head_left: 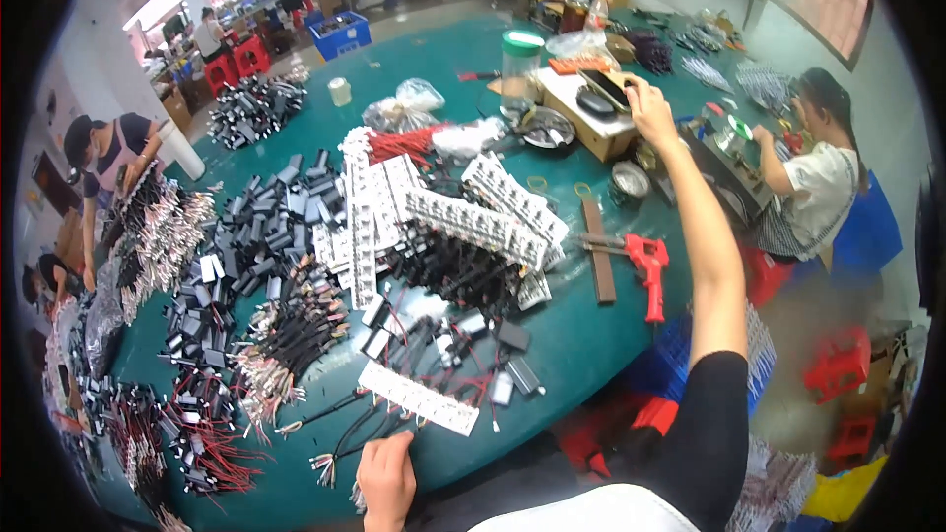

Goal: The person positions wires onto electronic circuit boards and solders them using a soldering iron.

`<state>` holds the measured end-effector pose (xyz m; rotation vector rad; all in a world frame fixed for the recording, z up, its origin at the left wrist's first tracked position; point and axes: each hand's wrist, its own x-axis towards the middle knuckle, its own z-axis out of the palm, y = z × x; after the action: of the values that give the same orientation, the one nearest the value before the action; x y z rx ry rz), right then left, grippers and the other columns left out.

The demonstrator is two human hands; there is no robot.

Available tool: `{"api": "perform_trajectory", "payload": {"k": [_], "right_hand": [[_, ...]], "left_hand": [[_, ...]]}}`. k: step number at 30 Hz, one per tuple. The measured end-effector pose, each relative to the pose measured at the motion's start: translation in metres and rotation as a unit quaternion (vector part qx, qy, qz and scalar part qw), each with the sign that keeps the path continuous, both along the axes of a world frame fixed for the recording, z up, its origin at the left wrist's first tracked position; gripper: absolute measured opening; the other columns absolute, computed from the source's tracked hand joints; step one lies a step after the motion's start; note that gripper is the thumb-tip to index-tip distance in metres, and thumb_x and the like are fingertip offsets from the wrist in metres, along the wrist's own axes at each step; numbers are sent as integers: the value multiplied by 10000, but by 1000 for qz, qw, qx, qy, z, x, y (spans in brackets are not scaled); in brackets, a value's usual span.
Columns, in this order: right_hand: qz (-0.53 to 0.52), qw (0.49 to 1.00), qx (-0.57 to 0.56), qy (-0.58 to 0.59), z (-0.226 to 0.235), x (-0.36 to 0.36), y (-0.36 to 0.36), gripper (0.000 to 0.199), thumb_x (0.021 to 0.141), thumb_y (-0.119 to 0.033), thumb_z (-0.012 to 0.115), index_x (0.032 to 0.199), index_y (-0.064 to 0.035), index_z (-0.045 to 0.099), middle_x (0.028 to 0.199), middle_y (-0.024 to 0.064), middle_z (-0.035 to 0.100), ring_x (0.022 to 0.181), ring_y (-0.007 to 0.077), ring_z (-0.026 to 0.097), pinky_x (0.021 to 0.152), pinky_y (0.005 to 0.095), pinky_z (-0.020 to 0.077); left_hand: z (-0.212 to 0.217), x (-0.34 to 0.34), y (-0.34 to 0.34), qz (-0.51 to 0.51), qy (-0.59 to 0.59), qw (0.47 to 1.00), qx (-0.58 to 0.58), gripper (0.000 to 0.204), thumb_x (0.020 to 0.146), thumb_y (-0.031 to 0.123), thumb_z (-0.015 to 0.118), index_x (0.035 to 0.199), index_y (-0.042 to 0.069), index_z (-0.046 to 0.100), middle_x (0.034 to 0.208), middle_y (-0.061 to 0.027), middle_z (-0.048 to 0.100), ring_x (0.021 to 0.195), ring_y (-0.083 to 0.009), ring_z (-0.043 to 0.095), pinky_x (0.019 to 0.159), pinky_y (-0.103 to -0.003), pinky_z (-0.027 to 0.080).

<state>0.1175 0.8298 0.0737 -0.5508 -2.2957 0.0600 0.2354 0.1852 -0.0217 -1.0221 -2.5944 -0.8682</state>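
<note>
My right hand (650, 113) is stretched far forward, its fingers closed at the right end of a dark-screened phone (603, 89) above a white-topped box (567, 103). Near the table's front edge, my left hand (386, 478) has its fingers curled in; what they hold, if anything, is hidden. Black cables with bare wire ends (340, 453) lie just beyond it. Also close by is a white strip of small parts (419, 399), with black modules on red wires (512, 335) behind it.
Heaps of black modules (286, 202), cable bundles (286, 345) and stacked white strips (473, 222) cover the green table (562, 365). A red glue gun (647, 266) lies by a brown bar (597, 256). A green-lidded jar (519, 69) stands further back. Other people sit around the table.
</note>
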Motion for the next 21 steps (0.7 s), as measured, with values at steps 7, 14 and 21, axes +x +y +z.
{"api": "perform_trajectory", "payload": {"k": [7, 14, 21], "right_hand": [[-108, 992, -61, 20, -13, -50, 57, 307, 945, -334, 350, 1117, -143, 518, 982, 39, 646, 1045, 254, 530, 928, 469, 323], [-88, 989, -114, -17, -21, -51, 93, 298, 949, -345, 350, 1059, -140, 536, 941, 9, 664, 1034, 253, 537, 900, 451, 356], [-55, 992, -112, -32, -17, -51, 87, 282, 950, -329, 350, 1026, -139, 544, 888, -15, 662, 1008, 231, 551, 899, 447, 357]], "left_hand": [[-17, 11, -6, 90, 63, 994, 5, 301, 661, -70, 592, 945, 25, 622, 832, -126, 617, 727, -301, 572, 636, -359, 474], [10, 17, 2, 82, 42, 996, -11, 288, 732, -49, 596, 1015, -2, 621, 885, -142, 625, 769, -316, 591, 673, -369, 494], [8, 14, 6, 99, 28, 994, -24, 277, 731, -43, 599, 1004, -4, 626, 888, -145, 625, 771, -317, 592, 677, -374, 495]]}}
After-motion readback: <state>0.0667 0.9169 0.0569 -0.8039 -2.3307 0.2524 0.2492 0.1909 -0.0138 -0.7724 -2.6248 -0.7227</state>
